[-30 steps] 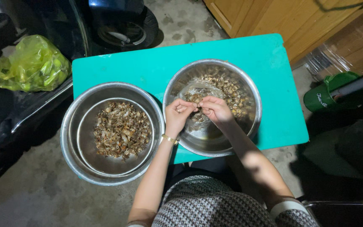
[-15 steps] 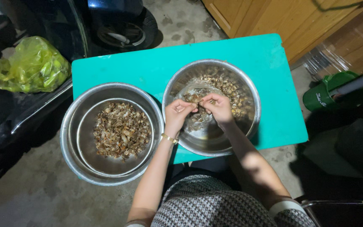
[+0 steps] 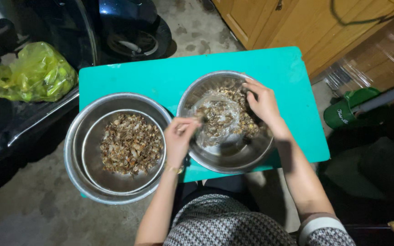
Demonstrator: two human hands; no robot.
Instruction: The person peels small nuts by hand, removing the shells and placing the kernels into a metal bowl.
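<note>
Centre of frame, two steel bowls side by side on a turquoise table (image 3: 279,68). Left hand (image 3: 178,136) parked over the gap between the bowls, fingers curled in and pinched on something small at the near rim of the right bowl (image 3: 233,157); too small to tell what. Right hand (image 3: 263,101) reaching deep into the upper part of that bowl, fingers spread and dipped into the heap of brownish unsorted pieces (image 3: 238,98). Hands apart, then: one holding, one picking. A clear inner container (image 3: 215,120) sitting inside the right bowl, just below the heap, glinting wet.

Left of centre, the nested pair of bowls (image 3: 76,155) carrying a flat layer of dry brown shells or husks (image 3: 131,143). Looks like a sorting or shelling round in mid-cycle, with a fresh piece being fetched while the last one is finished off.

Next move, by the look of it: a clean pinch on one piece without dragging the heap, then a short trip left across the two touching rims to drop the waste.

Upper left of frame, a yellow-green plastic bag (image 3: 33,73); right edge, a green object (image 3: 347,109) beside wooden cabinets (image 3: 270,18).
</note>
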